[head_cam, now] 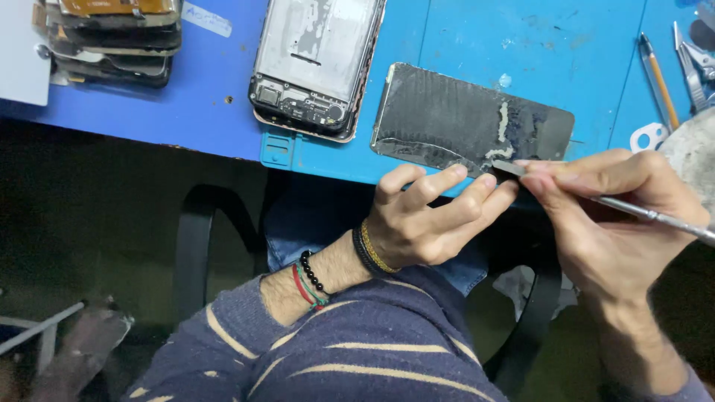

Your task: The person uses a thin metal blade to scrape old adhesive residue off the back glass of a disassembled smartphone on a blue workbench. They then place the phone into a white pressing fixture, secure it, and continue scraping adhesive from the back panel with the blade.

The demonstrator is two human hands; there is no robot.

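Observation:
A dark phone back panel with pale glue residue lies near the front edge of a blue mat. My left hand rests its fingertips against the panel's near edge, steadying it. My right hand grips a thin metal scraping tool. The tool's flat tip touches the panel's lower right edge, beside the residue strip. An opened phone body with bare internals lies face up to the left of the panel.
A stack of phone screens sits at the back left. A pencil-like tool and tweezers lie at the right on the mat. A black chair frame shows below the table edge.

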